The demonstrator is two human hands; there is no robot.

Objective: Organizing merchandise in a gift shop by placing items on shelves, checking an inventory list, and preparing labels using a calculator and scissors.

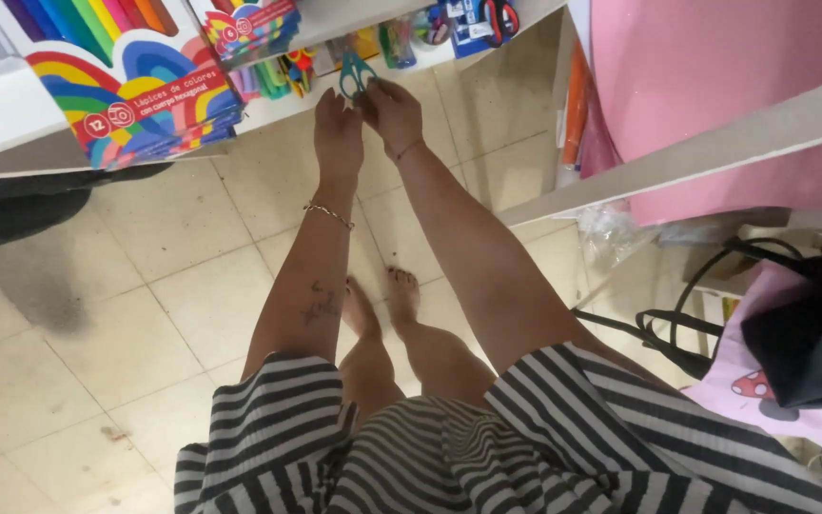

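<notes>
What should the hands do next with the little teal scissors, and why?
Probably set them down on the white shelf. Both the left hand and right hand pinch the teal scissors right at the shelf's edge, among other small items, so a short reach forward looks likeliest.

I note a small teal plastic scissors handle [356, 73] against a white shelf edge [11, 119], beside rainbow-striped boxes of coloured pencils [135, 90]. My view takes in a black-and-white striped dress [525, 447] over cream floor tiles [78, 352]. Pink sheets [706, 67] at right, above a black bag [806, 333].
</notes>
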